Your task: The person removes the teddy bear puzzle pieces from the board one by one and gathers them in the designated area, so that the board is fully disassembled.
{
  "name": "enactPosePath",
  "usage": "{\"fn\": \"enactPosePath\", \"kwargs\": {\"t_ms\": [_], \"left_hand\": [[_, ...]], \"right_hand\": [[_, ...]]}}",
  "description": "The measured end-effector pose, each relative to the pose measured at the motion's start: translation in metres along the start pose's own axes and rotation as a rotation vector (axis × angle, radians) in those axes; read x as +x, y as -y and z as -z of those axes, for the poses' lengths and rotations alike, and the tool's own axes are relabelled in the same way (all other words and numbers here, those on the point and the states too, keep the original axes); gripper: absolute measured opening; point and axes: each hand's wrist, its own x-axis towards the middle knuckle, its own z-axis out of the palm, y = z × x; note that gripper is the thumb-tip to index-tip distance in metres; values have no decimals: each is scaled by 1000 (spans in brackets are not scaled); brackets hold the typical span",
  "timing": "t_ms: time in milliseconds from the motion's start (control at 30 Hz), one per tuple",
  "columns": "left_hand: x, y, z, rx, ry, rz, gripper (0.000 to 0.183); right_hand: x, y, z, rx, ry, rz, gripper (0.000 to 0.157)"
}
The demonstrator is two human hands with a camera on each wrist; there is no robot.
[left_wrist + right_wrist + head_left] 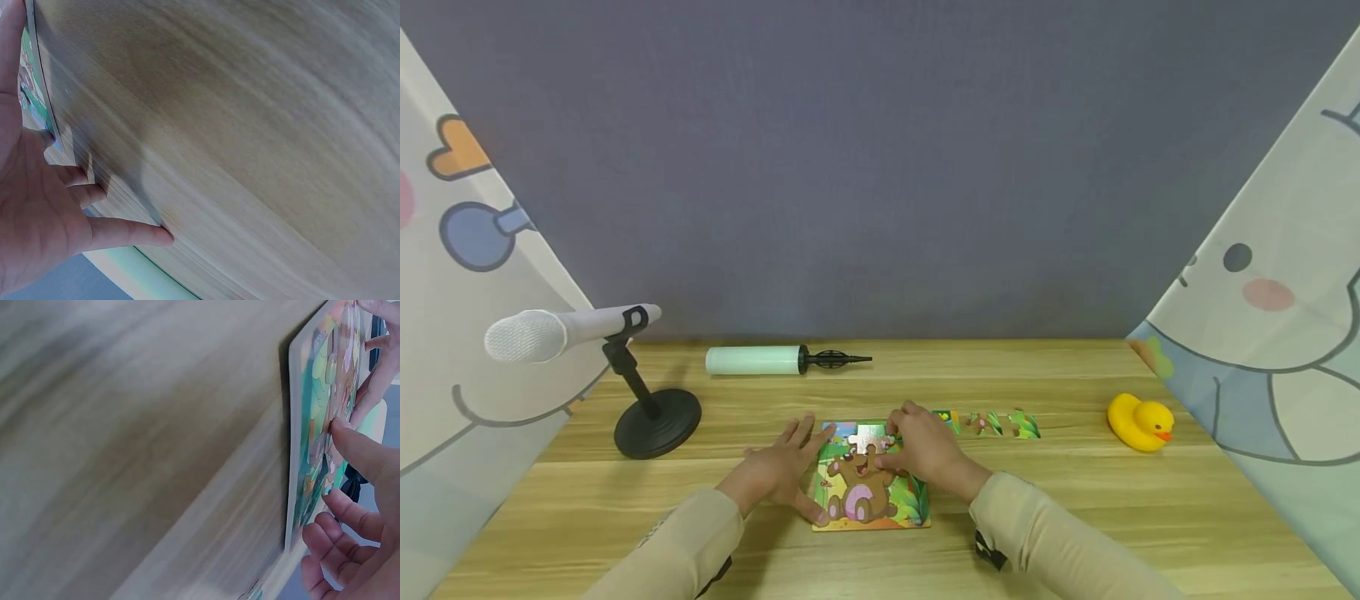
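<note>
A jigsaw puzzle [859,502] with a brown bear picture lies flat on the wooden table. One bare, shiny gap shows near its top. My left hand [781,472] rests along the puzzle's left side, fingers spread and thumb on the lower left corner. Over the upper right part, my right hand [928,447] pinches a puzzle piece between thumb and forefinger; the hand hides much of that piece. In the right wrist view, the right thumb and forefinger touch the puzzle face while the other fingers curl. Loose puzzle pieces [985,424] lie right of the puzzle.
A white microphone [576,331] on a black stand [658,423] is at the left. Behind the puzzle lies a pale hand pump [756,360] with a black nozzle. A yellow rubber duck [1138,422] sits at the right. A grey panel [880,183] rises behind the table.
</note>
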Motion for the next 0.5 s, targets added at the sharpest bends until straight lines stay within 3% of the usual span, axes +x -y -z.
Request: {"fn": "enactPosePath", "kwargs": {"t_ms": [267, 500], "left_hand": [[0, 0, 1, 0, 1, 3, 128], [0, 0, 0, 0, 5, 8, 127]], "right_hand": [[6, -2, 4, -40, 40, 43, 40], [14, -5, 6, 22, 87, 17, 41]]}}
